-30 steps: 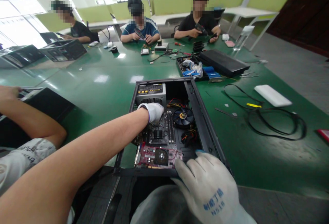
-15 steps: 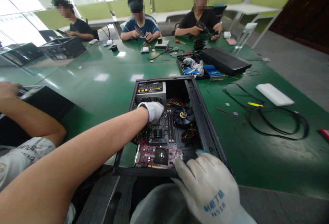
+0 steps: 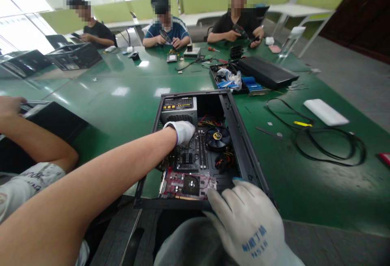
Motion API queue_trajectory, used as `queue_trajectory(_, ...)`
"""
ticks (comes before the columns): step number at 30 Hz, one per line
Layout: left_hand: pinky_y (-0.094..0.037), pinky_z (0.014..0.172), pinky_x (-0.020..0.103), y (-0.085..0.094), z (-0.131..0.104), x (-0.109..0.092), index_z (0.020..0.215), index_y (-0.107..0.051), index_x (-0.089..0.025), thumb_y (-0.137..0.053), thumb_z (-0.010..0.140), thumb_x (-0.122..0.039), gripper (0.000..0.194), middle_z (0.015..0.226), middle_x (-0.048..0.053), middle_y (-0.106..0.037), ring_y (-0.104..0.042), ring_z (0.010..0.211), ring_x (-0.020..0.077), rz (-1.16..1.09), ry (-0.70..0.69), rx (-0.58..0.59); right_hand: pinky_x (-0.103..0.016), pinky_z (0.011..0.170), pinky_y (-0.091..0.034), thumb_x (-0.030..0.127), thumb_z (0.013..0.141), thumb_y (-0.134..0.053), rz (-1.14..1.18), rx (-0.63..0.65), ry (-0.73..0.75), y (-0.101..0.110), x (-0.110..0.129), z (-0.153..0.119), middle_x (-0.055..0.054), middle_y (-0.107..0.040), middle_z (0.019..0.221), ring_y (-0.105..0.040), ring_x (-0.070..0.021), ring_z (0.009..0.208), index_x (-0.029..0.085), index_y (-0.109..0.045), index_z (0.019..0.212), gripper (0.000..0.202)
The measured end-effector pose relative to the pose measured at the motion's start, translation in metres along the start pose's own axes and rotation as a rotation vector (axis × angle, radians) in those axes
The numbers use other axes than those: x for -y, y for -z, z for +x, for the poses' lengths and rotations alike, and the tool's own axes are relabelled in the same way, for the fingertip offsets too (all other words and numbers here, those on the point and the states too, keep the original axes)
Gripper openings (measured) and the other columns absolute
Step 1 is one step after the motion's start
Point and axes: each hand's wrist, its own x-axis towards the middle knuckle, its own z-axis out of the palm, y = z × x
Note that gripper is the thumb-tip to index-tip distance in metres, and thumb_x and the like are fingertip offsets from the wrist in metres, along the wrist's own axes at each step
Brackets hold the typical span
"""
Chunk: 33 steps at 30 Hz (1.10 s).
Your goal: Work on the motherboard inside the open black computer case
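An open black computer case (image 3: 248,152) lies before me, partly past the table's near edge. My left hand (image 3: 183,131), in a white glove, reaches into it over the motherboard (image 3: 201,152), just below the power supply (image 3: 179,105). Its fingers are curled downward, and whatever they hold is hidden. A round fan (image 3: 217,138) sits to the right of that hand. Gloved too, my right hand (image 3: 246,217) is closed round the case's near right edge, beside a red graphics card (image 3: 176,184).
A tray (image 3: 217,79) with gloves and blue parts stands behind the case, by a black panel (image 3: 268,73). Looped black cable (image 3: 329,160) and a white block (image 3: 326,112) lie right. At left, a neighbour's arm (image 3: 39,136) rests by another case (image 3: 61,121). Several people sit opposite.
Both my hands keep almost the same place on and in the case. The person at the far left has shifted slightly to the right.
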Motion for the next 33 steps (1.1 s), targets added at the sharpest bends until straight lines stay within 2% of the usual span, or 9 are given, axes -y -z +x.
queue_trajectory(4, -0.053, 0.093, 0.032, 0.001, -0.001, -0.001, 0.111, -0.073, -0.008, -0.081, 0.063, -0.027, 0.052, 0.117, 0.019, -0.071, -0.068, 0.107, 0.031, -0.023, -0.003, -0.002, -0.04, 0.09, -0.038, 0.03, 0.089, -0.056, -0.003, -0.002, 0.0, -0.001, -0.001, 0.001, -0.002, -0.057, 0.071, -0.044, -0.0194, 0.069, 0.02, -0.068, 0.102, 0.021)
queue_trajectory(13, -0.052, 0.092, 0.027, 0.0, 0.002, -0.002, 0.11, -0.075, -0.016, -0.081, 0.063, -0.03, 0.049, 0.116, 0.013, -0.073, -0.068, 0.106, 0.0273, 0.031, -0.009, 0.043, -0.04, 0.089, -0.038, 0.031, 0.088, -0.058, 0.002, 0.014, -0.006, -0.002, 0.001, -0.003, -0.002, -0.058, 0.073, -0.045, -0.0189, 0.07, 0.02, -0.068, 0.105, 0.023)
queue_trajectory(19, -0.053, 0.091, 0.029, -0.006, 0.005, -0.002, 0.107, -0.075, -0.014, -0.082, 0.058, -0.031, 0.052, 0.115, 0.016, -0.073, -0.068, 0.105, 0.0294, 0.002, -0.008, 0.015, -0.04, 0.088, -0.038, 0.032, 0.091, -0.054, -0.007, 0.009, -0.003, 0.0, 0.001, -0.002, -0.002, -0.056, 0.071, -0.044, -0.0196, 0.068, 0.02, -0.068, 0.103, 0.023)
queue_trajectory(23, -0.053, 0.089, 0.028, -0.01, 0.008, -0.001, 0.111, -0.074, -0.015, -0.082, 0.057, -0.035, 0.058, 0.118, 0.015, -0.072, -0.067, 0.106, 0.0288, 0.018, -0.015, 0.011, -0.04, 0.086, -0.038, 0.032, 0.091, -0.053, -0.005, 0.004, 0.0, 0.0, 0.001, 0.001, -0.002, -0.056, 0.07, -0.044, -0.0203, 0.068, 0.02, -0.068, 0.103, 0.023)
queue_trajectory(29, -0.054, 0.088, 0.031, -0.013, 0.011, 0.001, 0.113, -0.073, -0.011, -0.079, 0.062, -0.039, 0.058, 0.118, 0.018, -0.071, -0.068, 0.105, 0.031, 0.054, -0.039, -0.002, -0.04, 0.089, -0.038, 0.031, 0.089, -0.056, 0.003, -0.004, -0.008, 0.001, 0.001, 0.0, -0.002, -0.057, 0.072, -0.045, -0.02, 0.069, 0.019, -0.068, 0.103, 0.022)
queue_trajectory(33, -0.055, 0.087, 0.031, -0.014, 0.012, 0.001, 0.111, -0.074, -0.012, -0.079, 0.061, -0.045, 0.06, 0.114, 0.017, -0.073, -0.069, 0.103, 0.0306, 0.055, -0.039, -0.011, -0.04, 0.087, -0.038, 0.031, 0.089, -0.056, -0.001, 0.0, 0.0, 0.002, 0.001, 0.0, -0.002, -0.056, 0.071, -0.044, -0.0197, 0.069, 0.019, -0.069, 0.103, 0.022)
